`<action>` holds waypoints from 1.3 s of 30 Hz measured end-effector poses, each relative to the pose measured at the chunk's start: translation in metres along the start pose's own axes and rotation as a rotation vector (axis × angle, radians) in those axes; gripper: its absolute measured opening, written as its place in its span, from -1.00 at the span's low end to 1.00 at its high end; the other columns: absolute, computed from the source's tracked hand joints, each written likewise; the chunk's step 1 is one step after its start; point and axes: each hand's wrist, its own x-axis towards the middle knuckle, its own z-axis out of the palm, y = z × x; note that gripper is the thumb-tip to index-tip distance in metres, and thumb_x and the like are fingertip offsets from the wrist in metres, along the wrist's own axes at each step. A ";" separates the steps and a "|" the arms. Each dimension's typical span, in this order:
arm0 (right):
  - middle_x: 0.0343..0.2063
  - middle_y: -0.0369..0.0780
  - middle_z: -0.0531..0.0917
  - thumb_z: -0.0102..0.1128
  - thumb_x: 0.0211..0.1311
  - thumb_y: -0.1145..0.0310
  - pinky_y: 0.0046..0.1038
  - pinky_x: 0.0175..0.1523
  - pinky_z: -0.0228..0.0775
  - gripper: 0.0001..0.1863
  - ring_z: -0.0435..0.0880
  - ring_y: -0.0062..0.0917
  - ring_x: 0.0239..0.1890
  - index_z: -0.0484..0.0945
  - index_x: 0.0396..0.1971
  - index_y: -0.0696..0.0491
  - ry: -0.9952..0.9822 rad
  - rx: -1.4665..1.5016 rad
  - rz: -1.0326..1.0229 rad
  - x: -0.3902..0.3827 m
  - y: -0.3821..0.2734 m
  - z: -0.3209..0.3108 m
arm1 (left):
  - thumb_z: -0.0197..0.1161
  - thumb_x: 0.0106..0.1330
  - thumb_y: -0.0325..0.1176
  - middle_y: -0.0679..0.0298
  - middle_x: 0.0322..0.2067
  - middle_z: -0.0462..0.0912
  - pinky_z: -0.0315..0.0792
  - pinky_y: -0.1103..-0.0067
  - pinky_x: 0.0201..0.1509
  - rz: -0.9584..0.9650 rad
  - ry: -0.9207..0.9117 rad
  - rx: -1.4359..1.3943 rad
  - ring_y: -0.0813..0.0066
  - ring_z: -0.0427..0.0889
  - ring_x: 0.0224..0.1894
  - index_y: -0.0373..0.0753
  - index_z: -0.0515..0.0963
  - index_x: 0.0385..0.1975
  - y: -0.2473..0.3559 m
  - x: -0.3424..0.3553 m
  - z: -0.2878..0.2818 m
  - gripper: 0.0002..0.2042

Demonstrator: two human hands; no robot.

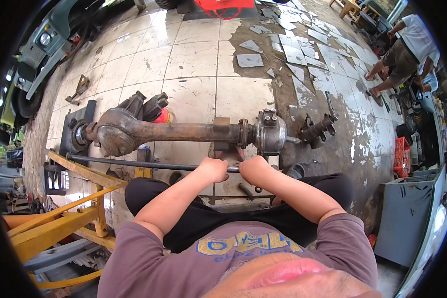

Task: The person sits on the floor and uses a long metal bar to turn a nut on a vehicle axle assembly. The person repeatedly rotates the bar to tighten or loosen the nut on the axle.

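My left hand (213, 170) and my right hand (253, 169) are both closed around a long dark steel rod (134, 163), which lies crosswise before me and runs out to the left. Just beyond it rests a rusty axle housing (169, 131), with a bulbous casing on the left and a round bolted steel knuckle (269, 134) with a protruding shaft on the right. A detached metal hub part (317, 130) stands to the right of the knuckle. Behind the housing are dark brackets and a red can (160, 116). A small metal cylinder (245, 191) lies near my legs.
A yellow steel frame (54, 231) is close at my left, below a parked vehicle (47, 39). Broken tiles (298, 49) cover the far floor. Another person (405, 49) stands at the upper right, near a red crate (401, 156) and a grey cabinet (402, 218).
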 end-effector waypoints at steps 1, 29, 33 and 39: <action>-0.32 -0.18 0.87 0.37 0.27 0.31 -0.18 -0.13 0.68 -0.79 0.89 -0.22 -0.25 0.76 -0.15 0.05 0.010 -0.038 -0.025 -0.007 -0.003 -0.011 | 0.35 0.45 0.05 0.02 -0.05 0.83 0.67 0.15 0.15 0.001 0.013 0.002 0.02 0.81 0.04 -0.21 0.60 0.09 -0.001 0.000 0.001 -0.54; -0.28 -0.17 0.87 0.37 0.26 0.34 -0.21 -0.18 0.70 -0.77 0.90 -0.27 -0.20 0.74 -0.12 0.06 -0.050 0.022 0.055 0.006 0.004 0.012 | 0.34 0.46 0.06 0.03 -0.07 0.83 0.66 0.15 0.15 0.010 0.007 -0.019 0.01 0.81 0.04 -0.23 0.59 0.09 0.006 -0.002 -0.008 -0.53; -0.26 -0.16 0.87 0.35 0.28 0.36 -0.17 -0.16 0.71 -0.79 0.90 -0.21 -0.21 0.75 -0.13 0.08 0.003 -0.007 -0.004 -0.012 -0.003 -0.014 | 0.36 0.42 0.05 0.07 -0.05 0.84 0.66 0.16 0.15 -0.004 0.027 0.004 0.06 0.83 0.04 -0.21 0.64 0.10 0.000 0.004 0.003 -0.53; -0.20 -0.15 0.88 0.39 0.23 0.36 -0.22 -0.13 0.74 -0.81 0.91 -0.27 -0.14 0.85 -0.20 0.05 -0.079 -0.007 0.019 -0.021 -0.010 -0.040 | 0.35 0.44 0.06 0.02 -0.06 0.83 0.67 0.13 0.12 0.007 0.025 -0.002 0.00 0.82 0.03 -0.23 0.62 0.08 0.000 -0.001 -0.001 -0.53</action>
